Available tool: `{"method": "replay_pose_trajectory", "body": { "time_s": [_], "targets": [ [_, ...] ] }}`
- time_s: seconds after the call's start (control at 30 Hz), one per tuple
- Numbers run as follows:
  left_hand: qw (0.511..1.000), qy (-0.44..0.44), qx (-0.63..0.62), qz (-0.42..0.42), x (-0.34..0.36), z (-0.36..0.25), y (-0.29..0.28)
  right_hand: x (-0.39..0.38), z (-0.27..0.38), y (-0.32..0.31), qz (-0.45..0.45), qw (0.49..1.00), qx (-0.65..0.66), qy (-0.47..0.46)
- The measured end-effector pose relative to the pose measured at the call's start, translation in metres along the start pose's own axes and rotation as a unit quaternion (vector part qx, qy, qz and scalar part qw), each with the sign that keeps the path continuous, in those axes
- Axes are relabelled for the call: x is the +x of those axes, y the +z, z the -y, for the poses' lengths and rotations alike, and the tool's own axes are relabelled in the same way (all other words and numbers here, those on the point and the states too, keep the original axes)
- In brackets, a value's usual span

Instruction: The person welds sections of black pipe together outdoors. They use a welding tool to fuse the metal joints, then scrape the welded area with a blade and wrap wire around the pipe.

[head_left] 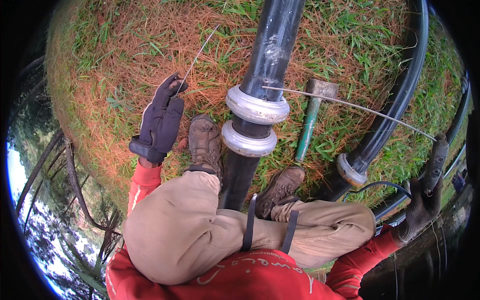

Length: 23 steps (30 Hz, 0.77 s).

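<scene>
My left hand (pixel 159 117), in a dark glove, is closed on a thin metal rod (pixel 202 48) that slants up over the grass, left of a black pipe (pixel 272 45). At the far right my right hand (pixel 421 207), in a dark knit glove, grips a worn grey handle (pixel 435 165) that looks like a welding electrode holder. From its end a long thin rod (pixel 357 106) reaches left across the grass, its tip at the black pipe just above the upper silver-grey collar (pixel 257 106). A second collar (pixel 248 140) sits lower on that pipe.
A hammer with a green handle (pixel 308 130) lies right of the pipe. My boots (pixel 205 142) stand on either side of it. Another black pipe (pixel 400 95) with a metal collar (pixel 351 170) curves along the right. A dark cable (pixel 382 184) arches near my right hand. Bare branches (pixel 74 175) show at left.
</scene>
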<state>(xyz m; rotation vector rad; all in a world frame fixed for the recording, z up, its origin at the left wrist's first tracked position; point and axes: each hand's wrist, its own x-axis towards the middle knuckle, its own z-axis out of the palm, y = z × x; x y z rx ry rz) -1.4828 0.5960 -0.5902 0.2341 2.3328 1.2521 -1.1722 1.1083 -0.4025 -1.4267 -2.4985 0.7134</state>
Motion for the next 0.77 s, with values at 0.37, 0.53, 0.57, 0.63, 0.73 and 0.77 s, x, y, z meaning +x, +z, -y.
{"method": "replay_pose_trajectory", "body": {
  "time_s": [0.37,0.53,0.57,0.63,0.73,0.77],
  "targets": [
    [0.938,0.199,0.268,0.087,0.019,-0.052,-0.06,0.004,-0.022,-0.01,0.026,0.997,-0.045,-0.054],
    [0.885,0.311,0.339,0.074,0.047,-0.07,-0.063,0.004,-0.018,-0.002,0.02,0.996,-0.025,-0.083],
    [0.883,0.316,0.338,0.078,0.053,-0.075,-0.065,0.004,-0.015,-0.001,0.023,0.995,-0.039,-0.094],
    [0.863,0.333,0.37,0.084,0.063,-0.083,-0.069,0.004,-0.009,0.001,0.041,0.993,-0.049,-0.095],
    [0.836,0.376,0.392,0.077,0.073,-0.087,-0.069,0.003,-0.003,0.006,0.043,0.991,-0.027,-0.124],
    [0.822,0.39,0.408,0.072,0.076,-0.087,-0.071,0.003,-0.001,0.007,0.04,0.991,-0.041,-0.124]
  ]
}}
